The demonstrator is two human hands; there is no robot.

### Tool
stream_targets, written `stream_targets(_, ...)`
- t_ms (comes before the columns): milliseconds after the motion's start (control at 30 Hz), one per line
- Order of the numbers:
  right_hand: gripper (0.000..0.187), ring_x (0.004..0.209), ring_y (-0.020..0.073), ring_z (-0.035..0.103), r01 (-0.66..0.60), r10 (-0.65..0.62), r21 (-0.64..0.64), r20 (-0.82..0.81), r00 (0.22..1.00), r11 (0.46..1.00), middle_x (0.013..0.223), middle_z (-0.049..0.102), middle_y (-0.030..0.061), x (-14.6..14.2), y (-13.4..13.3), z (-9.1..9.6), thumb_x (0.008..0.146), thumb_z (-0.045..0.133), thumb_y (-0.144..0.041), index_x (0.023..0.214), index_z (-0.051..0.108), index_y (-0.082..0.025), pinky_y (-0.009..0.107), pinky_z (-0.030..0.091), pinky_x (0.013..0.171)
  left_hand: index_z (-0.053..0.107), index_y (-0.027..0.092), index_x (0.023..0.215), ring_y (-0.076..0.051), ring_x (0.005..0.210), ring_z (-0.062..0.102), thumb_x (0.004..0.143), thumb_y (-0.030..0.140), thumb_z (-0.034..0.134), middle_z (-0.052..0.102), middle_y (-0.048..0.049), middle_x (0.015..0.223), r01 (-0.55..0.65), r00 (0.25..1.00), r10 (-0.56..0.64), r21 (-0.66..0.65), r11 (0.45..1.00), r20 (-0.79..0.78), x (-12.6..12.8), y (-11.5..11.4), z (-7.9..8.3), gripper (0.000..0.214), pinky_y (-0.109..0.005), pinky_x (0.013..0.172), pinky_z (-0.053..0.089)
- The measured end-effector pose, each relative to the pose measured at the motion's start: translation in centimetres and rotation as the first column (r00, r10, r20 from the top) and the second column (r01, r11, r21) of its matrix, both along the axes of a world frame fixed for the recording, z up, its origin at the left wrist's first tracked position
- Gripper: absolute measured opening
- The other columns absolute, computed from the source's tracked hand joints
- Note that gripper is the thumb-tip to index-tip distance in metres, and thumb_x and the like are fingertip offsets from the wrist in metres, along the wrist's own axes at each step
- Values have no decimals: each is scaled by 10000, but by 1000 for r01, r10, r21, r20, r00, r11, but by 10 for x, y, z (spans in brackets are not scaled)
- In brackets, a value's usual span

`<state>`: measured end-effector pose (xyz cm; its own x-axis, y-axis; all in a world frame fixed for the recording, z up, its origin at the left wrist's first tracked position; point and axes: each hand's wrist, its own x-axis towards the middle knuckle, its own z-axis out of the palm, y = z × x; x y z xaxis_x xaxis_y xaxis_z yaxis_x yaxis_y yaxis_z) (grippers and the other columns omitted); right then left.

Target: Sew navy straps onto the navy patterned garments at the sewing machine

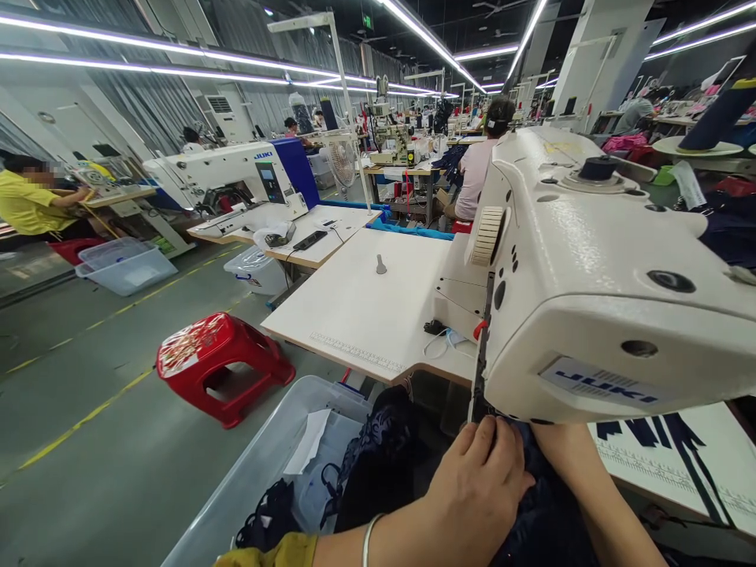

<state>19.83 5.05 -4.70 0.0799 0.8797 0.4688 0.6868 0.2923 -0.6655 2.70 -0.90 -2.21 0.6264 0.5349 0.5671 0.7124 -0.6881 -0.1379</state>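
Observation:
My left hand (pixel 481 480) lies on dark navy fabric (pixel 543 512) right under the head of a white JUKI sewing machine (pixel 591 283), its fingers bent and pressed down on the cloth. A silver bangle sits on that wrist. My right forearm (pixel 596 496) runs up beneath the machine head, and the right hand itself is hidden behind the machine. More dark lacy fabric (pixel 378 465) hangs off the table edge toward a bin below.
A clear plastic bin (pixel 260 472) with dark cloth and paper stands at my left. A red plastic stool (pixel 221 362) sits on the grey floor. White sewing table (pixel 366 307) extends ahead. Other workers sit at machines beyond, one in yellow at far left.

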Motion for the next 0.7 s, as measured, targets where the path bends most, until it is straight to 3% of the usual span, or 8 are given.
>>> stream_targets(333,228,1087,360,608,-65,60,-40,-110,992,997,771,746,108,2,2,-6,777,489,-339,633,648,-261,563,395,1011,591,95,1241,-215,1120,548,984,393,490,608,-77,1211,12,1000,-12,-5,1000,-18,-2,1,0,407,-314,960,433)
stream_targets(467,226,1077,339,621,-122,108,-86,-155,982,989,846,757,98,-2,2,-3,769,482,-292,726,700,-254,531,454,969,626,107,1182,-194,1066,584,994,393,469,650,-70,1148,18,997,-20,19,1000,70,-1,2,-6,377,-290,917,451)
stream_targets(600,282,990,285,670,-96,76,-103,-184,980,990,934,757,94,-8,0,9,783,472,-243,892,731,-223,433,522,901,654,133,1140,-192,1013,628,1025,321,387,684,-70,1106,13,978,-31,87,996,206,-6,10,-12,347,-292,882,464)
stream_targets(700,329,940,244,688,-76,52,-97,-228,972,992,1001,749,92,-12,1,18,792,485,-202,1026,715,-200,357,553,832,646,151,1160,-189,987,648,1010,320,421,689,-64,1112,98,980,-118,127,987,158,-16,22,-15,319,-269,857,482)
